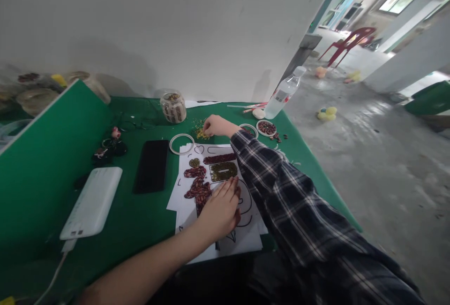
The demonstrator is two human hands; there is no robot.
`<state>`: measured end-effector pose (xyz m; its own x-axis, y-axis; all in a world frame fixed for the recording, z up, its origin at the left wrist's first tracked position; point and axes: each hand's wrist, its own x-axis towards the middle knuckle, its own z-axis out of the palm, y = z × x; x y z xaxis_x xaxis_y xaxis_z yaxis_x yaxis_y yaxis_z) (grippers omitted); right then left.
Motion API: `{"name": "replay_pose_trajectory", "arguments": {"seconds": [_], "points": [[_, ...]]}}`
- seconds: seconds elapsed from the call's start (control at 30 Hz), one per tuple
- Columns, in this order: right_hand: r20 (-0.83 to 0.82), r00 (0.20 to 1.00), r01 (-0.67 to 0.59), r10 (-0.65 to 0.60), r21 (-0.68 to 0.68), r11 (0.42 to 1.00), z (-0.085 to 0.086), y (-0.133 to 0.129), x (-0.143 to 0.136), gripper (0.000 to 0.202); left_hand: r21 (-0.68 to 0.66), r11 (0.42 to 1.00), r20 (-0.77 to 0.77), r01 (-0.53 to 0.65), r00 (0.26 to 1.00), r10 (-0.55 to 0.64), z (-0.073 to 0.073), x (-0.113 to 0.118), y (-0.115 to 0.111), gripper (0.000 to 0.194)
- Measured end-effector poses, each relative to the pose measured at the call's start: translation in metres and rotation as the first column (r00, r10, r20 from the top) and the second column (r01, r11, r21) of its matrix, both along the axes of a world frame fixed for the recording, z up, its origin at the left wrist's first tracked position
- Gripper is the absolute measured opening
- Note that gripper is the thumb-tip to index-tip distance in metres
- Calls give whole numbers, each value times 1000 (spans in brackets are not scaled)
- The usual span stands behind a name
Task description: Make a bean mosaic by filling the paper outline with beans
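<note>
My left hand (pixel 223 206) lies on the white paper sheets (pixel 251 244), fingers stretched out over the lower edge of a green-filled shape (pixel 225 171). Outlines on the top sheet are drawn in black. Dark red beans (pixel 198 190) fill some of them, and a dark red strip (pixel 220 158) runs along the top. Beyond the paper, my right hand (pixel 217 125) pinches its fingertips together at a small heap of yellow-green grains (pixel 200 132). Whatever sits between those fingertips is hidden. The plaid sleeve (pixel 274 171) covers part of the sheets.
Left of the paper are a white ring (pixel 182 144), a black phone (pixel 152 166) and a cabled white power bank (pixel 92 202). A jar (pixel 173 107) stands at the back. At right are a dish of beans (pixel 266 128) and a tilted-looking clear bottle (pixel 284 93) near the table edge.
</note>
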<state>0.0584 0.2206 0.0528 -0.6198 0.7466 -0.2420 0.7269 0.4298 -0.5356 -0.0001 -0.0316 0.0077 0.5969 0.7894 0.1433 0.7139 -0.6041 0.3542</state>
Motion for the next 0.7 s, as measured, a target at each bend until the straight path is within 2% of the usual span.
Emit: {"name": "replay_pose_trajectory", "arguments": {"seconds": [0.13, 0.23, 0.33, 0.43, 0.7], "points": [[-116, 993, 1, -1, 6, 1000, 6, -17, 13, 17, 39, 999, -16, -32, 999, 32, -1, 1, 0, 45], [-214, 973, -83, 82, 5, 997, 11, -46, 27, 15, 54, 993, -35, -101, 994, 103, 1, 1, 0, 46], [-219, 962, -173, 163, -29, 984, 10, -79, 41, 14, 48, 982, -55, -181, 981, 184, 3, 2, 0, 47], [-196, 960, -207, 200, -13, 978, 5, -102, 47, 11, 25, 973, -61, -230, 971, 232, 4, 3, -1, 48], [-78, 953, -288, 293, 73, 955, -8, -112, 38, 18, 42, 964, -46, -261, 964, 263, 2, 6, -2, 48]]}}
